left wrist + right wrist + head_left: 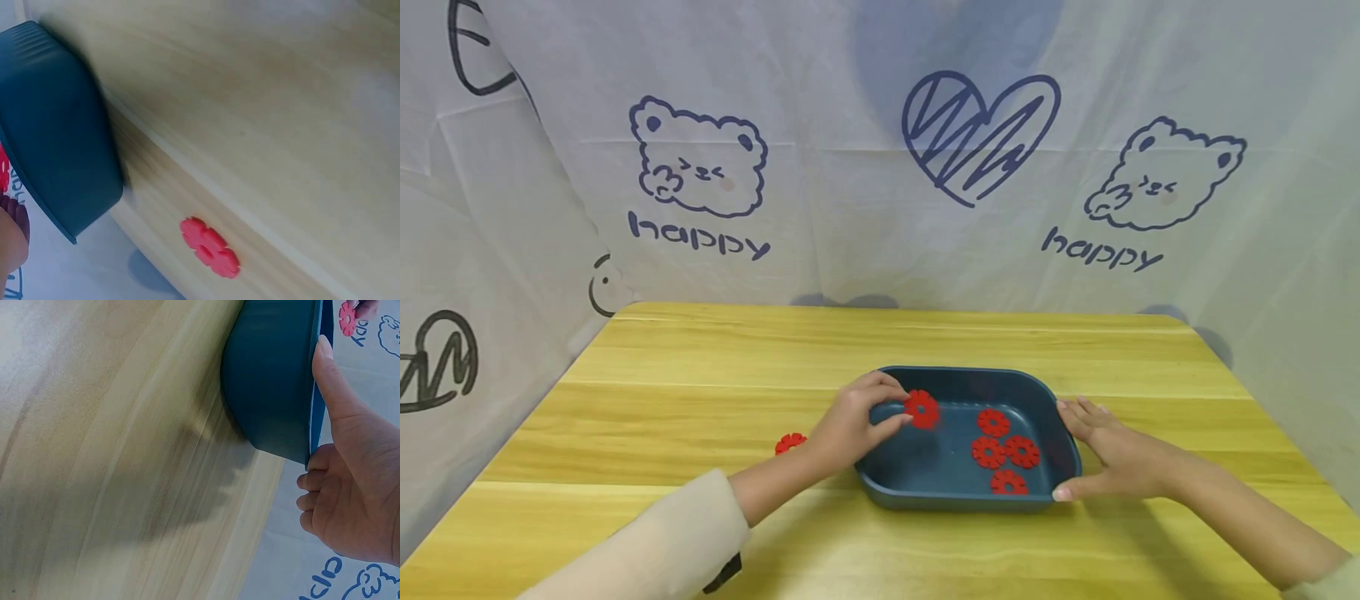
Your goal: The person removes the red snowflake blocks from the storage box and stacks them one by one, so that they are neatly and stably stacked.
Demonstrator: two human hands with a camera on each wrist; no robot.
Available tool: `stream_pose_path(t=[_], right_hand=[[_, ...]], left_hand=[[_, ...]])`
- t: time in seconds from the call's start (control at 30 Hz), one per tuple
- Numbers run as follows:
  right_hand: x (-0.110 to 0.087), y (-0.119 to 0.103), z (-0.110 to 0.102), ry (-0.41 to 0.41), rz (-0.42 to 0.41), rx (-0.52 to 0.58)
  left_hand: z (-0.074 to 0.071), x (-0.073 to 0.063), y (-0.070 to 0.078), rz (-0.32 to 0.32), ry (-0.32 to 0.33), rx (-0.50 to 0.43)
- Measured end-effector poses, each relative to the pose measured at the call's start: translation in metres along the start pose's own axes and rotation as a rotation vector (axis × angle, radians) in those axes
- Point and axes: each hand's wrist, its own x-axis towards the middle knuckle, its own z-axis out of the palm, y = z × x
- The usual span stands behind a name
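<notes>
My left hand (857, 421) is over the left end of a dark blue rectangular tub (970, 500). Between its thumb and fingers it pinches a red notched plastic disc (921, 409), held above the tub's floor. My right hand (1120, 458) holds the tub's right end, thumb at the front corner and index finger farther back along the rim. In the right wrist view, the thumb (334, 381) lies on the rim. Several similar red discs (988, 452) lie in the tub's right half. Another red disc (210, 247) lies on the table, left of the tub.
The tub stands on a yellow wood-grain table (700, 358). Behind the table hangs a pale cloth (835, 192) printed with bears, hearts and lettering. A light sleeve (655, 542) covers the left forearm, which partly hides the loose disc in the head view.
</notes>
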Motion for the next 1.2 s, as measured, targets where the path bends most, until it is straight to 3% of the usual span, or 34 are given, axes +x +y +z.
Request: stream_pose_path(t=[0.27,0.4,0.67,0.97,1.2], right_hand=[[0.000,-0.001,-0.001,0.000,-0.003,-0.013],[0.000,-0.002,-0.001,0.000,-0.004,-0.019],[0.000,-0.001,0.000,-0.010,-0.001,0.004],[0.000,0.000,0.000,0.011,-0.008,-0.015],[0.001,-0.001,0.001,0.016,-0.014,-0.041]], left_hand=[[-0.008,-0.015,-0.015,0.092,0.178,0.013],[-0.010,-0.021,-0.021,0.117,0.234,0.011],[-0.016,-0.033,-0.029,0.106,0.265,0.018],[-0.026,-0.045,-0.030,0.008,0.290,0.043],[-0.036,-0.058,-0.033,-0.011,0.311,0.060]])
